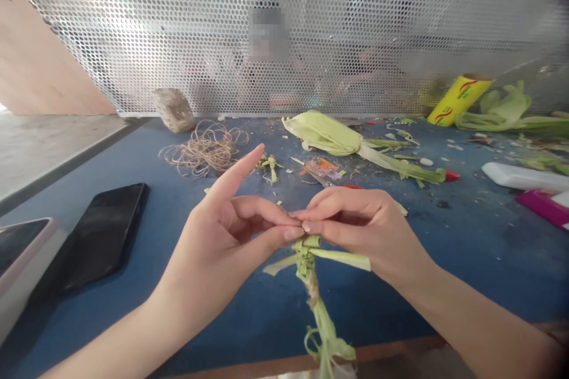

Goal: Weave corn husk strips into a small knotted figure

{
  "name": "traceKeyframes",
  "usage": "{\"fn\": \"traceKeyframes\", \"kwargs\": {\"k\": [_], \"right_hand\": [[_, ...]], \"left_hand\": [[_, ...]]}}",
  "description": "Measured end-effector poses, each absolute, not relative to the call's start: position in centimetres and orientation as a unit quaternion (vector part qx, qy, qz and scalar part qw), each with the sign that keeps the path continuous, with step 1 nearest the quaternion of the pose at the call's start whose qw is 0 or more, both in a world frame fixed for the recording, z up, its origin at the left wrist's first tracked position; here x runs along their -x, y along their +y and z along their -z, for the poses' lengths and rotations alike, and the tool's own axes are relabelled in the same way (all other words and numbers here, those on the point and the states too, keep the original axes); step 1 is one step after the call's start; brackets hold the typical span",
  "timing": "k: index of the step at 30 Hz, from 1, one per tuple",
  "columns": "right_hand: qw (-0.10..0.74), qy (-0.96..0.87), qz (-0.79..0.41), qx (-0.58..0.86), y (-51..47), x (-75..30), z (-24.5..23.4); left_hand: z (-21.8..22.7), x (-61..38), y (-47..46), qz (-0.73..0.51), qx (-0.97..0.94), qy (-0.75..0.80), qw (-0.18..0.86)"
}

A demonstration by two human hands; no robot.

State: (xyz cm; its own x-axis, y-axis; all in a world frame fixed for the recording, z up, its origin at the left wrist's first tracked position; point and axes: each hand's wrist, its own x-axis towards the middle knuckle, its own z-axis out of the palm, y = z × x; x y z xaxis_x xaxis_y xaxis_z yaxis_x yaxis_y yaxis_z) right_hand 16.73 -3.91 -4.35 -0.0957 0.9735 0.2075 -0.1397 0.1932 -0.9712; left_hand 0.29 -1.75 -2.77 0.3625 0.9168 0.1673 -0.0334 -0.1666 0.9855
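Observation:
Both my hands meet over the blue table (466,260) on a braid of green corn-husk strips (311,284). My left hand (226,237) pinches the braid's top with thumb and middle fingers, its index finger stretched up and away. My right hand (360,225) is closed on the same top end from the right, fingers pressed together. One loose strip (342,258) sticks out sideways under my right hand. The braid's tail (326,337) hangs down past the table's near edge.
A black phone (104,234) and a second device (20,249) lie at left. Behind are a coil of twine (204,151), a husked corn leaf bundle (329,133), scraps, a yellow roll (457,99), a white object (522,177) and a pink object (544,206). A perforated metal screen (311,29) closes the back, a person behind it.

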Motion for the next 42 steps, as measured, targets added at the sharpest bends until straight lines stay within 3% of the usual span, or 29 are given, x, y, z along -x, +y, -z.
{"fn": "traceKeyframes", "kwargs": {"k": [5,10,13,21,42], "right_hand": [[0.551,-0.463,-0.590,0.366,-3.4,-16.7,4.7],[0.533,-0.478,-0.556,0.423,-3.3,-16.6,4.6],[0.519,-0.503,-0.532,0.441,-3.4,-16.6,4.5],[0.511,-0.570,-0.489,0.417,-3.5,-16.9,4.6],[0.517,-0.696,-0.251,0.430,-4.1,-16.8,4.9]], "left_hand": [[3.4,-0.2,-2.1,-0.455,-0.675,0.366,0.451],[4.2,0.3,-2.0,-0.467,-0.793,0.303,0.248],[4.4,0.3,-1.7,-0.454,-0.825,0.281,0.184],[4.2,0.1,-0.8,-0.399,-0.760,0.354,0.372],[3.5,0.5,-1.0,-0.423,-0.716,0.360,0.422]]}}
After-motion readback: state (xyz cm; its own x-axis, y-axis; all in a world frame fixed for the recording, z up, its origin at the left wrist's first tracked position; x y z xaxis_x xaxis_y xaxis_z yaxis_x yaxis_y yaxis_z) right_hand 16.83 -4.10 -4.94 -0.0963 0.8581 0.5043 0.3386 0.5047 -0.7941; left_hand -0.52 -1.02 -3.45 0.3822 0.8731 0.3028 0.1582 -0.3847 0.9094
